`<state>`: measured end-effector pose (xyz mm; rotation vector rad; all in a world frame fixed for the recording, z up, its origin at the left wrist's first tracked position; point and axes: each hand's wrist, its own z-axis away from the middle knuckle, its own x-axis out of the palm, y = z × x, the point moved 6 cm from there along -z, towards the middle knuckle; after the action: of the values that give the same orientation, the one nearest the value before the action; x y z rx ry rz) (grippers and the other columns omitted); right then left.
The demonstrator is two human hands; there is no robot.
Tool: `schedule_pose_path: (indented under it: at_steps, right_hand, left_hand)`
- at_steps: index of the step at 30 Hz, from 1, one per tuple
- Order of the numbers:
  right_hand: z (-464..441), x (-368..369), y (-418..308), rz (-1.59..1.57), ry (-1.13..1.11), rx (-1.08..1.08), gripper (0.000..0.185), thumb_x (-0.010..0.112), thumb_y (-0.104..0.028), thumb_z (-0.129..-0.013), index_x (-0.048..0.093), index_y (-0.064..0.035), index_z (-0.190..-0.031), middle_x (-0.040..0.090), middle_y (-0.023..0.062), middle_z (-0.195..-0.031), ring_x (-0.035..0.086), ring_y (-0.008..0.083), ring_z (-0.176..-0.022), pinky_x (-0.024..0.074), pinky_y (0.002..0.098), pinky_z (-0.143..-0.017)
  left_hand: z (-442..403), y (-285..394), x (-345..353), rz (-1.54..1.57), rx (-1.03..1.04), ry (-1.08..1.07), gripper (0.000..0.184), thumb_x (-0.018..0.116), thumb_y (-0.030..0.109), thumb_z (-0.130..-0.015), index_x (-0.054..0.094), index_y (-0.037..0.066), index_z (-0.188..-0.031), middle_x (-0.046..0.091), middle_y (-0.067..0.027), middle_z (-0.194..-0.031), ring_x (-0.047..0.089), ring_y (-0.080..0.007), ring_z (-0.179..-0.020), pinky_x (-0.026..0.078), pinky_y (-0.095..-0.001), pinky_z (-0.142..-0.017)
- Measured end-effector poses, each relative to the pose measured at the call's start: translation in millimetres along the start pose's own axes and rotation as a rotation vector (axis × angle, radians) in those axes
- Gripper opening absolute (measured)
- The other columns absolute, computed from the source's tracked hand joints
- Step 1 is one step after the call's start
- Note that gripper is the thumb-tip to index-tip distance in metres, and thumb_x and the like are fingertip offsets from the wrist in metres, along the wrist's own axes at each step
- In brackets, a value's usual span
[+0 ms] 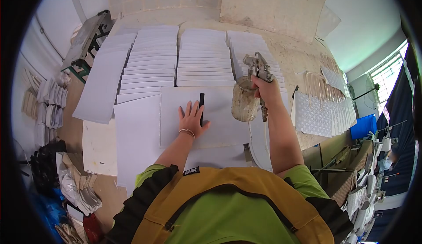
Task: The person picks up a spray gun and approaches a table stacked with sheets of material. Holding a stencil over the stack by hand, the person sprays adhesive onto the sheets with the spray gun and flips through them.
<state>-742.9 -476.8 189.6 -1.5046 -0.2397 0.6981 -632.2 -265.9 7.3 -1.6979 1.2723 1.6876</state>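
Observation:
In my right hand (267, 90) is a spray gun (246, 99), its cup crusted with pale residue; I hold it above the right part of the table. My left hand (191, 120) lies flat with fingers spread on a white sheet (224, 116). Along the fingers of that hand runs a narrow black strip (201, 107), which it touches. Behind the sheet, overlapping rows of white sheets (204, 59) cover the table, and a larger white sheet (136, 125) lies to the left, partly under the front one.
Patterned white sheets with looped cords (318, 112) lie on the table's right side. A board (272, 6) leans at the back. Left of the table stand a machine with green legs (88, 46) and stacked bundles (52, 99). A blue bin (364, 126) is at the right.

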Motion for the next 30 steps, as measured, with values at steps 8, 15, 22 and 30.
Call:
schedule_pose_path:
  at_steps: [8,15,22,30]
  right_hand:
    - [-30,-13,-2,0.084,0.091,0.013,0.022,0.065,-0.018,-0.078,0.059,0.0015,-0.069,0.054,0.0050,-0.058,0.047,0.0136,-0.039,0.0384,0.0282,-0.037]
    - [-41,-3,-17,0.070,0.025,-0.005,0.021,0.064,-0.018,-0.078,0.059,0.0008,-0.070,0.054,0.0057,-0.058,0.047,0.0136,-0.039,0.0382,0.0283,-0.037]
    - [-58,-18,-14,0.153,0.110,0.021,0.019,0.064,-0.019,-0.080,0.057,-0.0046,-0.069,0.054,0.0038,-0.058,0.044,0.0126,-0.037,0.0348,0.0275,-0.036]
    - [-40,12,-22,0.037,-0.028,-0.018,0.019,0.064,-0.018,-0.078,0.060,0.0002,-0.075,0.055,0.0049,-0.060,0.046,0.0135,-0.040,0.0378,0.0282,-0.038]
  left_hand:
    - [0,-1,-2,0.027,-0.004,0.012,0.068,0.058,0.050,-0.076,0.041,0.014,-0.132,0.031,-0.0071,-0.142,0.022,-0.0306,-0.133,0.011,-0.0594,-0.105]
    - [1,0,-2,0.025,0.009,0.017,0.068,0.058,0.050,-0.076,0.041,0.014,-0.132,0.031,-0.0073,-0.142,0.022,-0.0306,-0.133,0.011,-0.0594,-0.105]
    - [1,-1,-1,0.034,-0.004,-0.011,0.068,0.057,0.050,-0.077,0.040,0.014,-0.132,0.030,-0.0072,-0.142,0.021,-0.0301,-0.134,0.011,-0.0592,-0.105]
    - [1,0,-2,0.029,0.000,0.005,0.067,0.057,0.050,-0.077,0.041,0.014,-0.131,0.031,-0.0074,-0.142,0.021,-0.0302,-0.133,0.011,-0.0590,-0.105]
